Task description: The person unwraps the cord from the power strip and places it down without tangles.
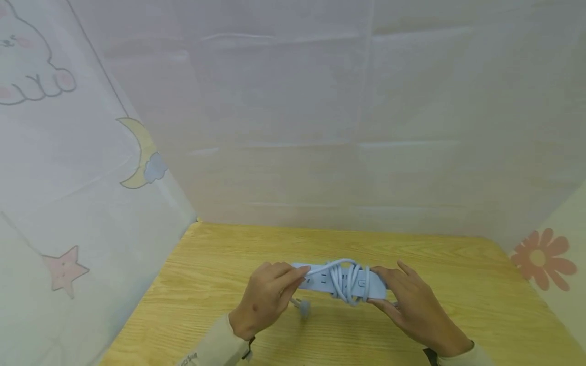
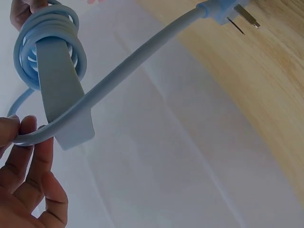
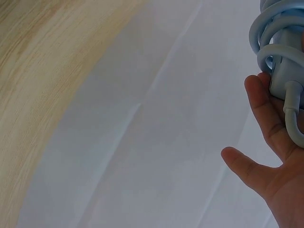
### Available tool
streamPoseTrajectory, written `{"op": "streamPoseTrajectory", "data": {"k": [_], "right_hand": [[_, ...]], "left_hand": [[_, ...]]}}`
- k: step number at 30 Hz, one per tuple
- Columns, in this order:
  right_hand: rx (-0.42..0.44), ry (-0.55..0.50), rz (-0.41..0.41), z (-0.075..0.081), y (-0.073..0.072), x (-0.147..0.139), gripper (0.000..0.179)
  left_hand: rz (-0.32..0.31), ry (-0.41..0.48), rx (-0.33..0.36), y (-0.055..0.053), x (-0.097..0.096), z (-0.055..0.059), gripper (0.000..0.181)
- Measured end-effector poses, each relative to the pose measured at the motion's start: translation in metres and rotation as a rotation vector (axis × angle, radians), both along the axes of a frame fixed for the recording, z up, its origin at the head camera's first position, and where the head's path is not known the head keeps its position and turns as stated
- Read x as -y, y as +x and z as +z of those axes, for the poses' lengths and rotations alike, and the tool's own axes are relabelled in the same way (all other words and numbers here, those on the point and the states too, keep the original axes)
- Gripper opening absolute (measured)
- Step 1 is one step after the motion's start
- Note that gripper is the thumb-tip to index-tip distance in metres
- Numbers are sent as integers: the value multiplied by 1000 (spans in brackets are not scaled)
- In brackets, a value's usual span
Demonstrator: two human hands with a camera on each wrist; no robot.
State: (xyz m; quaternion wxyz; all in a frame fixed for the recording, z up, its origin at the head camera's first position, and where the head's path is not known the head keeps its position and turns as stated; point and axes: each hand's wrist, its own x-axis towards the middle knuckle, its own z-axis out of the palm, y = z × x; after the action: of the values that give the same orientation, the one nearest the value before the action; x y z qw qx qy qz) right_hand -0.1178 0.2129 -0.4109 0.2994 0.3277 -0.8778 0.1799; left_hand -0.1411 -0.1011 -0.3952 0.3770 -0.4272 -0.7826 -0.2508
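Note:
A light-blue power strip point(image 1: 377, 286) is held up over the table, with several turns of its cord point(image 1: 351, 284) wrapped around the middle. My left hand point(image 1: 269, 295) pinches the cord's loose length beside the strip's left end. From those fingers the cord runs down to a dangling plug point(image 1: 304, 307), whose metal prongs show in the left wrist view. At the other end, my right hand point(image 1: 414, 307) grips the strip between thumb and fingers. The right wrist view shows the cord leaving the strip's end beside the palm. The strip's back faces the left wrist camera.
Beneath the hands lies a wood-grain table point(image 1: 206, 264). Pale sheeting point(image 1: 284, 127) hangs behind it, and a side sheet with a moon print point(image 1: 142, 152) and a star print point(image 1: 66, 269) rises at the left. A flower print point(image 1: 542, 258) is at the right.

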Motion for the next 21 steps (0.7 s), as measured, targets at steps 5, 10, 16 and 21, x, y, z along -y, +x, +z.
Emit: {"op": "streamPoseTrajectory", "data": {"k": [5,10,16,21], "right_hand": [[-7,-4,11,1,1,1,70],[-24,-15,36,3,0,3,68],[-41,-28,65,4,0,5,66],[-32,-20,67,4,0,6,66]], "left_hand": [[40,-8,20,-2,3,3,23],[57,3,10,-5,7,5,22],[69,29,18,-8,10,2,21],[72,51,62,-9,12,0,23]]}}
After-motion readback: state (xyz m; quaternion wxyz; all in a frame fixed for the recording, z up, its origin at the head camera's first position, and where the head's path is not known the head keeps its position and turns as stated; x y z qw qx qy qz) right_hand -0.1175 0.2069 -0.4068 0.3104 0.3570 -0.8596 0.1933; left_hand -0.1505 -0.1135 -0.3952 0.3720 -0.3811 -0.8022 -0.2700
